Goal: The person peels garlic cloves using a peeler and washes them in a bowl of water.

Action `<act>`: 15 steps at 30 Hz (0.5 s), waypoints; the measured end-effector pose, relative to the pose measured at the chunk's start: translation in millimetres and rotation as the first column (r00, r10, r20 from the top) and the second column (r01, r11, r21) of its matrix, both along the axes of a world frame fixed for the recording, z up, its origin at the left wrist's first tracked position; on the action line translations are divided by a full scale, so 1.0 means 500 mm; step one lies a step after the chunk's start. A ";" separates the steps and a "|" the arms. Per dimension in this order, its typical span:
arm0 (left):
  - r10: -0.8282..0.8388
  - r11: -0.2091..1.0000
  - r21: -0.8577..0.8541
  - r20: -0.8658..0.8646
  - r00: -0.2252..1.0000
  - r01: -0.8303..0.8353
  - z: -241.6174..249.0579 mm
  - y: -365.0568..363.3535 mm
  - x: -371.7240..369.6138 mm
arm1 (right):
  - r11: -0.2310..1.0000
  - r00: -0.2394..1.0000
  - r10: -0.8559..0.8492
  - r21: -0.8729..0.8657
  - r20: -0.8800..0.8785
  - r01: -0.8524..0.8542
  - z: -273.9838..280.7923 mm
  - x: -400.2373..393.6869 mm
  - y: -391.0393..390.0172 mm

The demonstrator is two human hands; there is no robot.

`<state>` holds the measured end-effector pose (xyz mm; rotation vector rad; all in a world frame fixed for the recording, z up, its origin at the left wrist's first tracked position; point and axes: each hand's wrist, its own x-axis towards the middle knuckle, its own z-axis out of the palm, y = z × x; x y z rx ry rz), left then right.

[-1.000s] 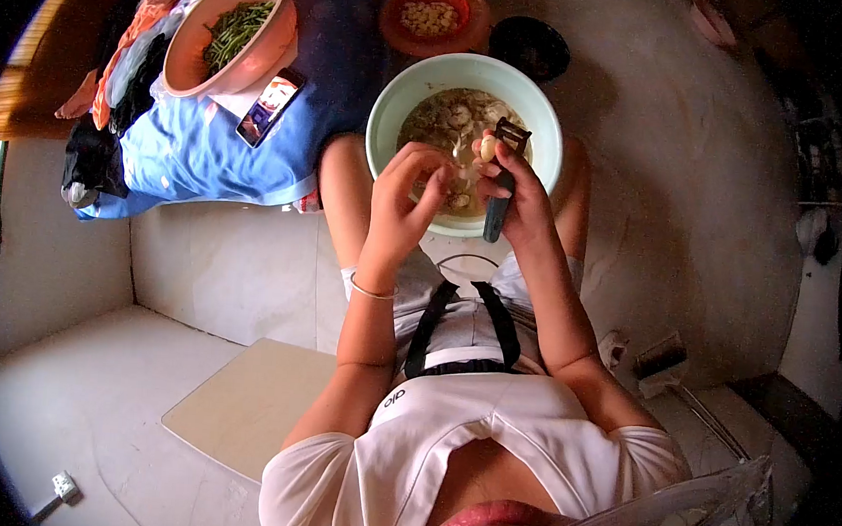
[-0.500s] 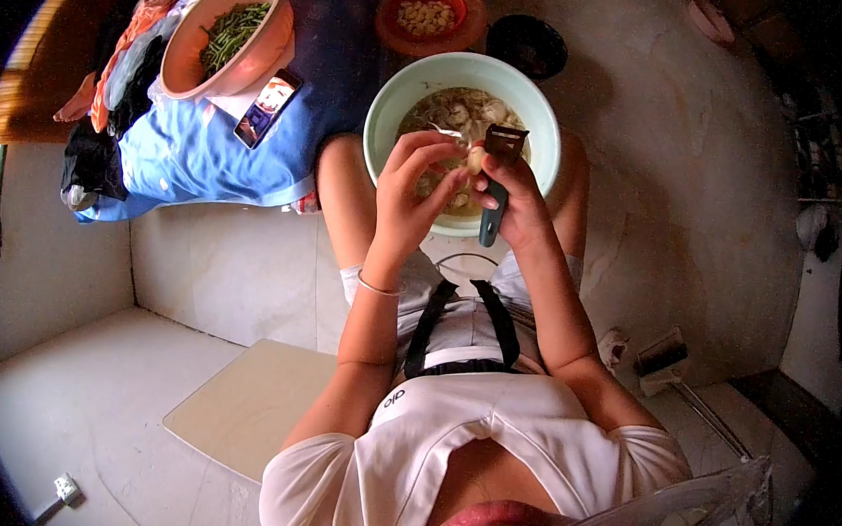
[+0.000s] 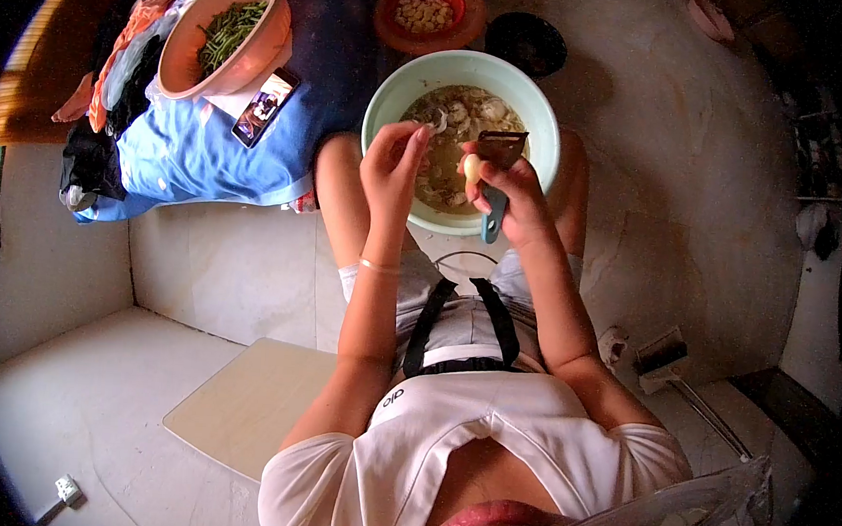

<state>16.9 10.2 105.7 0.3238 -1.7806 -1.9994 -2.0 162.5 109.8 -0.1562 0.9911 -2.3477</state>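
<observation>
My right hand (image 3: pixel 514 193) is closed around a peeler (image 3: pixel 493 217) with a dark head and a blue-grey handle. Between its thumb and fingers it also grips a pale garlic clove (image 3: pixel 472 168). To the left, my left hand (image 3: pixel 391 170) is pinched, with a thin whitish scrap of skin (image 3: pixel 439 122) at its fingertips. Both hands are over a pale green basin (image 3: pixel 381 97) between my knees. Cloudy water with pale cloves and loose skins (image 3: pixel 464 107) lies inside it.
Beyond the basin are a red bowl (image 3: pixel 464 5) of pale cloves and a black bowl (image 3: pixel 526 45). A pink basin (image 3: pixel 178 55) of green beans (image 3: pixel 231 34) and a phone (image 3: pixel 265 109) rest on blue cloth (image 3: pixel 196 153) at left. A brush (image 3: pixel 661 353) lies on the right.
My left hand has moved left, away from the clove, carrying a scrap of skin. My right hand keeps hold of the peeler and clove, nearly in place.
</observation>
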 end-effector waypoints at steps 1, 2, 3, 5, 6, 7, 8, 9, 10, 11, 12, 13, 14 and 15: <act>0.001 1.000 0.000 0.000 1.000 -0.001 -0.061 -0.012 -0.027 | 1.000 1.000 -0.014 0.005 0.003 0.014 -0.001 -0.006 0.007; -0.066 0.979 -0.192 0.013 0.998 0.067 -0.113 -0.024 -0.053 | 0.999 0.998 -0.052 0.015 -0.036 0.052 -0.018 -0.016 0.015; -0.128 0.917 -0.376 0.037 0.991 0.133 -0.161 -0.034 -0.075 | 0.996 0.996 -0.083 0.034 -0.028 0.084 -0.023 -0.023 0.025; -0.251 0.783 -0.516 0.247 0.936 0.346 -0.244 -0.042 -0.111 | 0.980 0.983 -0.185 0.081 0.013 0.184 -0.057 -0.041 0.043; -0.335 0.578 -0.601 0.441 0.833 0.551 -0.256 -0.037 -0.120 | 0.975 0.978 -0.206 0.091 0.025 0.203 -0.061 -0.049 0.053; -0.356 0.425 -0.669 0.496 0.792 0.610 -0.312 -0.029 -0.127 | 0.973 0.973 -0.227 0.059 0.034 0.225 -0.067 -0.051 0.060; -0.311 0.233 -0.701 0.603 0.735 0.674 -0.351 -0.025 -0.126 | 0.968 0.970 -0.237 0.094 0.044 0.233 -0.064 -0.052 0.065; -0.238 0.037 -0.692 0.694 0.679 0.721 -0.358 -0.020 -0.127 | 0.963 0.968 -0.245 0.129 0.052 0.237 -0.060 -0.054 0.068; -0.230 0.043 -0.695 0.692 0.684 0.718 -0.363 -0.021 -0.134 | 0.965 0.971 -0.236 0.126 0.049 0.228 -0.065 -0.055 0.071; -0.106 -0.075 -0.707 0.707 0.699 0.703 -0.348 -0.024 -0.144 | 0.966 0.973 -0.225 0.138 0.043 0.218 -0.069 -0.056 0.068; 0.021 -0.192 -0.697 0.701 0.713 0.691 -0.334 -0.027 -0.151 | 0.967 0.976 -0.215 0.148 0.038 0.207 -0.072 -0.058 0.065; 0.037 -0.188 -0.700 0.696 0.717 0.689 -0.323 -0.023 -0.150 | 0.958 0.978 -0.206 0.210 0.041 0.193 -0.075 -0.057 0.064; -0.034 -0.242 -0.699 0.699 0.714 0.673 -0.300 -0.012 -0.138 | 0.958 0.985 -0.174 0.231 0.010 0.167 -0.077 -0.056 0.060; -0.104 -0.292 -0.697 0.703 0.703 0.655 -0.272 -0.004 -0.122 | 0.957 0.990 -0.140 0.254 -0.018 0.140 -0.085 -0.056 0.057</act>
